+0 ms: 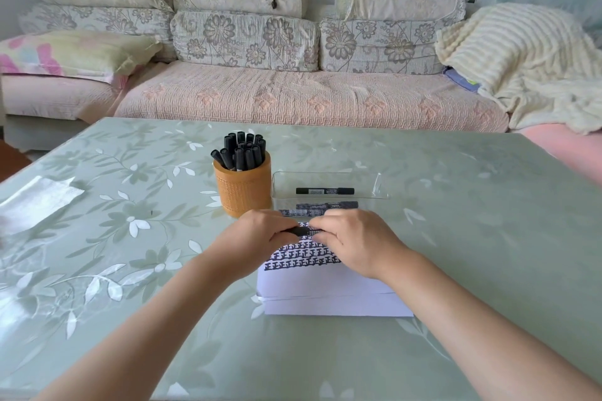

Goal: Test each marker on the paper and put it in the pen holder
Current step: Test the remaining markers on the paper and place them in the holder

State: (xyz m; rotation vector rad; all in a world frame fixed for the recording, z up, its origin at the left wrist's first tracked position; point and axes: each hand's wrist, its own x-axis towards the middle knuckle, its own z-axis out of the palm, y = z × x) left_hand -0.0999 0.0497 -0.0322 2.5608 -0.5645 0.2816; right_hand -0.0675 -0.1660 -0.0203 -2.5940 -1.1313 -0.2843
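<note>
Currently left hand and right hand each grip one end of a marker, fingers curled (judged: cap handling). Paper directly under fingers for testing; pen holder just beyond left fingertips.

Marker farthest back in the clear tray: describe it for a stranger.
On the green floral table, a clear tray sits right of the orange pen holder. This marker lies alone at its far side; the other markers lie nearer.
</note>
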